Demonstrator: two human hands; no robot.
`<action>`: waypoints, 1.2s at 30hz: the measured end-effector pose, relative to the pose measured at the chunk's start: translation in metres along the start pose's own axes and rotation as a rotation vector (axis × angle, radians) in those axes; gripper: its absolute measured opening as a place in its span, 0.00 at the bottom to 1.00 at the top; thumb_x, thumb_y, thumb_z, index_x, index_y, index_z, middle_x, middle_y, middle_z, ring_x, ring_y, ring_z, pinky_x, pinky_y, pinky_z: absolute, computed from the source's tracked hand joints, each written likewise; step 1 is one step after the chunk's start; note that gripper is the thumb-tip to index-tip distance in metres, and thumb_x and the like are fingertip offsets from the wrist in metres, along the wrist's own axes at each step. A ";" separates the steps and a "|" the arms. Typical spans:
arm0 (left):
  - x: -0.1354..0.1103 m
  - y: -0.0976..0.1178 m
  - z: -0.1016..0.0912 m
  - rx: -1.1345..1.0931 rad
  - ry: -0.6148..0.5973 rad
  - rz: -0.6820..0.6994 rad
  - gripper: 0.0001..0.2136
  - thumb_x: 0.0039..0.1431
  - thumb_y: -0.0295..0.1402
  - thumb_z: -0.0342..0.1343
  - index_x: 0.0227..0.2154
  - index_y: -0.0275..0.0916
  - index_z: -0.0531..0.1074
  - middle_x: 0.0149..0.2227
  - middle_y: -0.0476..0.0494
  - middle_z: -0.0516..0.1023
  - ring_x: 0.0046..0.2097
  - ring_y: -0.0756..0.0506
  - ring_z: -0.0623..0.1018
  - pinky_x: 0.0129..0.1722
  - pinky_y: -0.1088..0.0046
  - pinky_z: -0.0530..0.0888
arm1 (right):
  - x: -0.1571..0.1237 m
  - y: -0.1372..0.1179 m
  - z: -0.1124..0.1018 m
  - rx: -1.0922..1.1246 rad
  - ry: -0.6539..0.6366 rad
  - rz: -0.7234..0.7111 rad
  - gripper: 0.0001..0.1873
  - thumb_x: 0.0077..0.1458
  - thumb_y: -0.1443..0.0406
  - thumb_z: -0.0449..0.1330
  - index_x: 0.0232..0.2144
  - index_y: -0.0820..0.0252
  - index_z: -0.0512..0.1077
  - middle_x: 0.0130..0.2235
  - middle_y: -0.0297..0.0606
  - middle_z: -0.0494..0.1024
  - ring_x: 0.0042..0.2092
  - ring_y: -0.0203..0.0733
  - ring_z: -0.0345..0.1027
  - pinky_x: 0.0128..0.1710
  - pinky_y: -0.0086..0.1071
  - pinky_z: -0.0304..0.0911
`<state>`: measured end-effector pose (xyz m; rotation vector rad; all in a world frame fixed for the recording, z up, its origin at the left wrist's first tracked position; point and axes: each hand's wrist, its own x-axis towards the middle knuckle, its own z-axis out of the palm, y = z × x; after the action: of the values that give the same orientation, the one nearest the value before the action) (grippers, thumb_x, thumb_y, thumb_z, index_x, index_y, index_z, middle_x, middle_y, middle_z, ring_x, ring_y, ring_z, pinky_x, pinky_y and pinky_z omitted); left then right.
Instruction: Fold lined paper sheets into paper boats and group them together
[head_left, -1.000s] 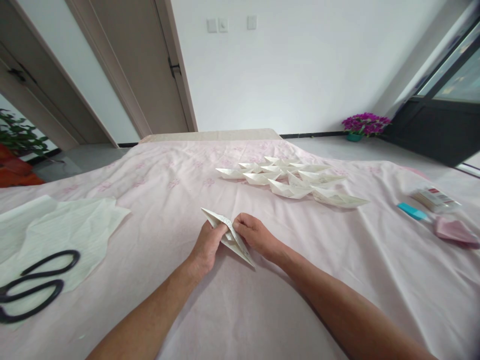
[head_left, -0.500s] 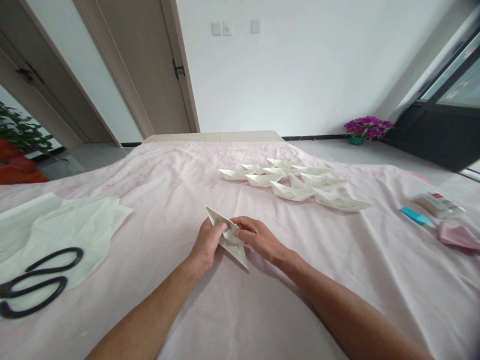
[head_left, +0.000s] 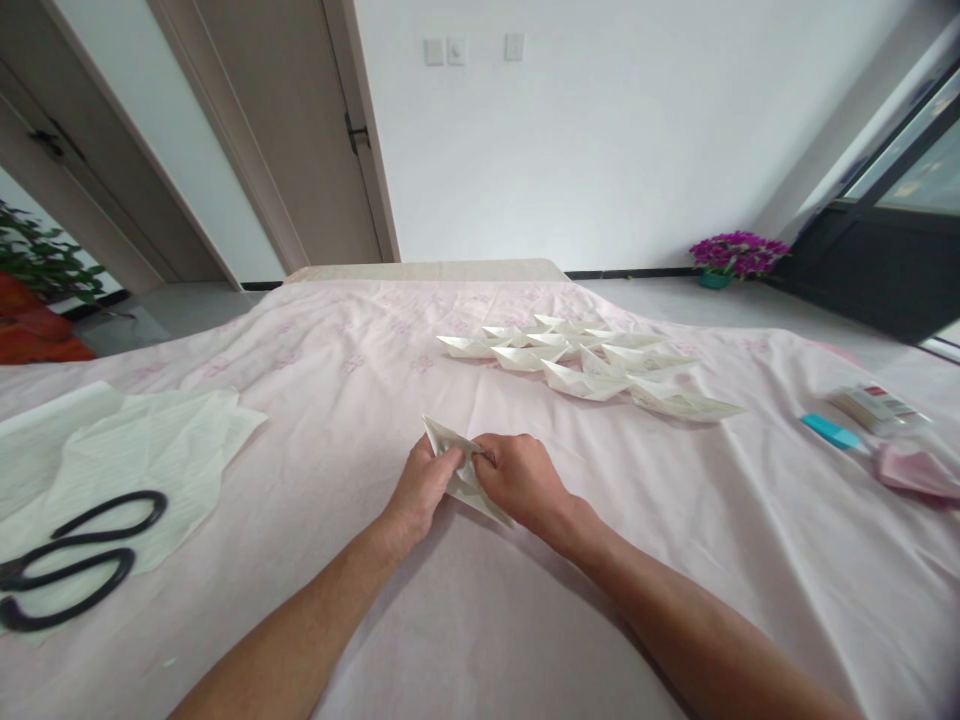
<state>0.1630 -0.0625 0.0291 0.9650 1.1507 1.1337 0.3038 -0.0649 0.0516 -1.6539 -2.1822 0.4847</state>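
Note:
A folded paper boat [head_left: 471, 484] is held between my two hands over the middle of the pink cloth, its pointed ends aimed to the far left and near right. My left hand [head_left: 426, 488] grips its left side, thumb pressed on the inner folds. On the other side, my right hand [head_left: 525, 480] is closed on the paper, with thumb and bent fingers at the inner edge. The fingers beneath the paper are hidden. Beyond my hands, several finished-looking white paper boats [head_left: 589, 378] stand grouped together on the cloth.
At the left, black-handled scissors [head_left: 82, 540] lie on thin white paper sheets [head_left: 176, 440]. To the right are a blue eraser-like block [head_left: 830, 431], a clear-wrapped package [head_left: 877, 408] and a pink piece [head_left: 916, 470]. The pink floral cloth [head_left: 315, 420] covers the table.
The paper boat and both hands have shifted slightly right. My right hand has curled more tightly over the boat's right side, covering more of it.

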 end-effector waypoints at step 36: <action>0.030 -0.001 -0.039 0.323 0.163 0.190 0.13 0.51 0.44 0.58 0.29 0.37 0.72 0.24 0.51 0.71 0.26 0.50 0.70 0.22 0.79 0.61 | 0.015 0.039 -0.042 0.219 -0.195 0.145 0.17 0.59 0.55 0.55 0.41 0.57 0.78 0.33 0.39 0.80 0.26 0.36 0.70 0.25 0.28 0.57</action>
<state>0.1259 -0.0330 0.0162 1.2695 1.4271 1.2177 0.3532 -0.0378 0.0714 -1.7107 -2.0599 0.9264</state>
